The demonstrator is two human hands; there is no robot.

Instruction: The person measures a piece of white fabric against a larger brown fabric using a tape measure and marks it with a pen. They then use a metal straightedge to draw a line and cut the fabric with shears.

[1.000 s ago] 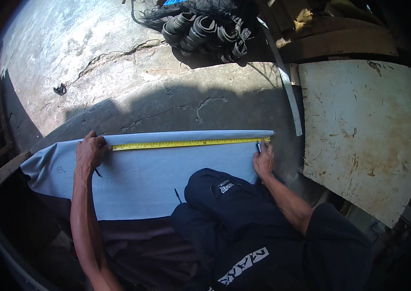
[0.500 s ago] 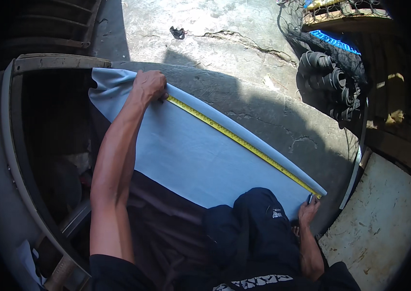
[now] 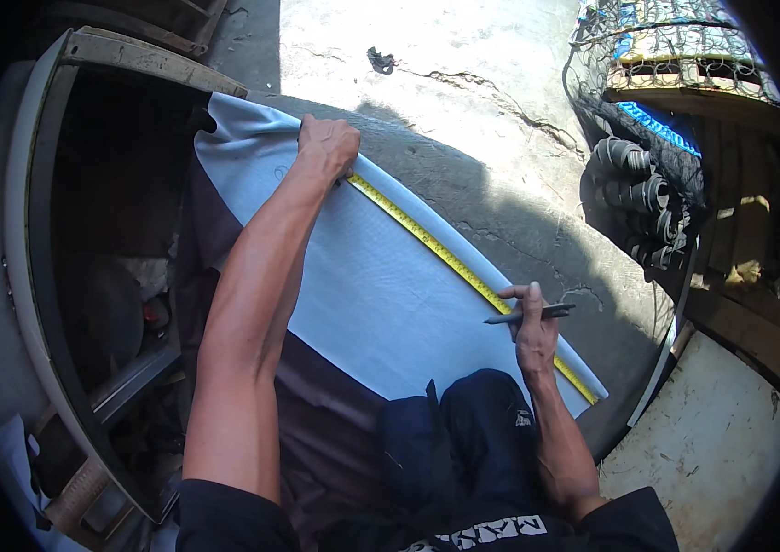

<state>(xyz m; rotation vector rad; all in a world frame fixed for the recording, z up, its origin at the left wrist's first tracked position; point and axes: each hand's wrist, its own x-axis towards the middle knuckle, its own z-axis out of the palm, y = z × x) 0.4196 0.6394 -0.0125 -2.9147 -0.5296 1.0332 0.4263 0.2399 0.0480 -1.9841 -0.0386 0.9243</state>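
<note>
Head view: I find the yellow tape measure lying along the pale blue sheet. The left hand curls over its upper end; fingertips hidden, grip indeterminable. Over its lower half, the right hand pinches a dark pen-like tool. I judge skewing possible, its lower end being unheld. Beyond it: cracked concrete floor.

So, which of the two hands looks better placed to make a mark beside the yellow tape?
Probably the right hand: it holds a dark pen-like tool by the yellow tape, above the pale sheet. The left hand, closed at the upper end of the tape's visible stretch, seems occupied holding it.
</note>
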